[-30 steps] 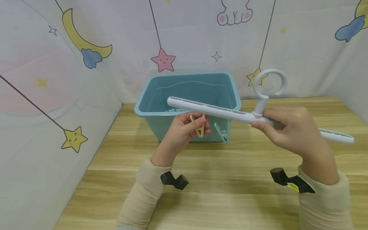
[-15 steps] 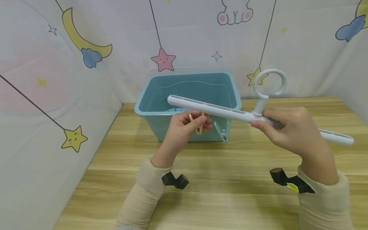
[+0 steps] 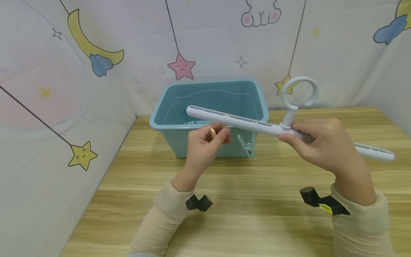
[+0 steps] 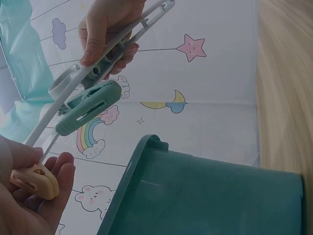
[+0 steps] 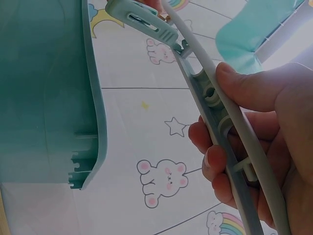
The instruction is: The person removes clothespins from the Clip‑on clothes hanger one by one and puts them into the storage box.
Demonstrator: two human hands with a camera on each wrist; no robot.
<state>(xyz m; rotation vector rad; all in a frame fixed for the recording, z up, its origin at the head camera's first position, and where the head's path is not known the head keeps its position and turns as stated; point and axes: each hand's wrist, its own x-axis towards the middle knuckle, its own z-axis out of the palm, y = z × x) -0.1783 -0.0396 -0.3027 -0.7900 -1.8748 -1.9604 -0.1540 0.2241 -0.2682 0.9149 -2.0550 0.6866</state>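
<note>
Pinched left, gripped right

We see a teal plastic basin (image 3: pixel 176 141), the left hand (image 3: pixel 202 147) before it pinching a cream plastic clothespin (image 4: pixel 36 181) just under a white plastic bar hanger (image 3: pixel 237 123), then a dangling pale-green plastic clip (image 4: pixel 89 107), then the right hand (image 3: pixel 327 144) clasping the hanger's middle.

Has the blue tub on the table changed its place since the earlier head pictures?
No. In the head view, the blue tub sits in the same place below the pink star on the backdrop.
</note>
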